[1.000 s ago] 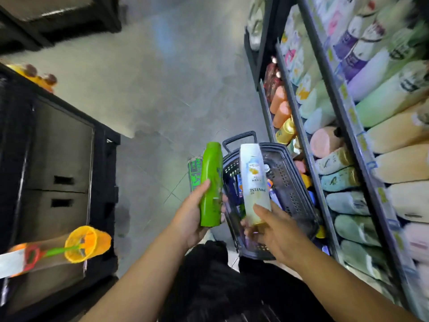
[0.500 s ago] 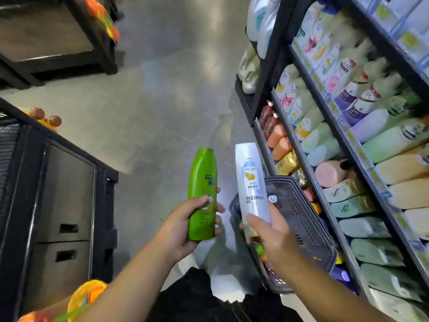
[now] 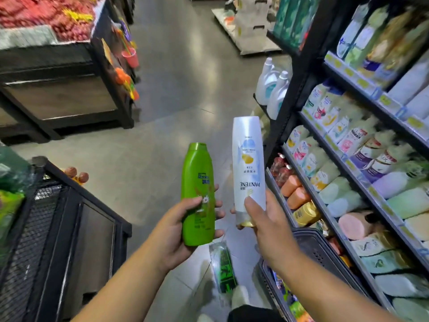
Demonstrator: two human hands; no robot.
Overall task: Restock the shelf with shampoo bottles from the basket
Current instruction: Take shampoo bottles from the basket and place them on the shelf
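With left hand curled round its lower half, holding a green shampoo bottle cap-up; with right hand clasping its cap end, holding a white Pantene bottle inverted. Side by side, not touching, beyond the basket rim, left of the shelf edge. Raised higher than half a second ago, further from the basket

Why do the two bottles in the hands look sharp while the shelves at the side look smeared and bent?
Head view: the green plastic shampoo bottle and white Pantene bottle sit crisp at centre; the black metal shelf and red produce look motion-blurred; the wide lens bows the shelf's rails; light glares off the grey floor.
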